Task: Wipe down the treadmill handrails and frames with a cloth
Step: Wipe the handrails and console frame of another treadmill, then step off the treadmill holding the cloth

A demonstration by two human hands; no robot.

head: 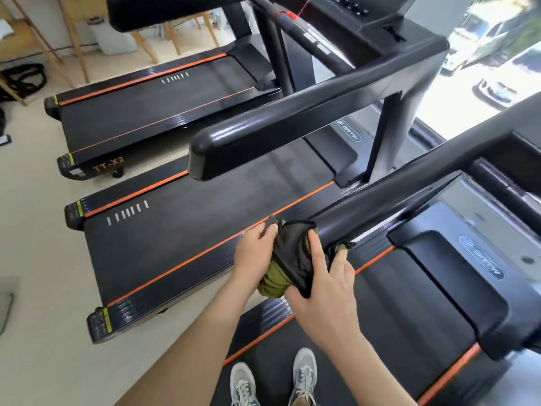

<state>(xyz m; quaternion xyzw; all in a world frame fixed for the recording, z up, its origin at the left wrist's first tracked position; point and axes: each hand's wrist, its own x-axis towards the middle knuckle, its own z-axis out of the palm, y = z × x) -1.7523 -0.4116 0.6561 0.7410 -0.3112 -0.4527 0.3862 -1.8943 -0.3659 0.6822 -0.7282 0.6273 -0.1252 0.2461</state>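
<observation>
Both hands, left hand point(255, 253) and right hand point(322, 291), clamp the cloth point(288, 259) around the near handrail point(409, 183) end, likely to wipe all sides.

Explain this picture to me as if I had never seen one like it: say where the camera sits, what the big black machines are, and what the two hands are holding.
The camera is worn on a person's head and looks forward and down, so you see their own arms and their grey shoes. The black machines are treadmills, three in a row on a pale floor; the person stands on the nearest belt. The long black bars are handrails. The left hand and right hand together hold a bunched cloth, dark on one side and olive green on the other, pressed around the end of the nearest handrail. The middle treadmill's handrail is untouched. Cars show through the window at right.
</observation>
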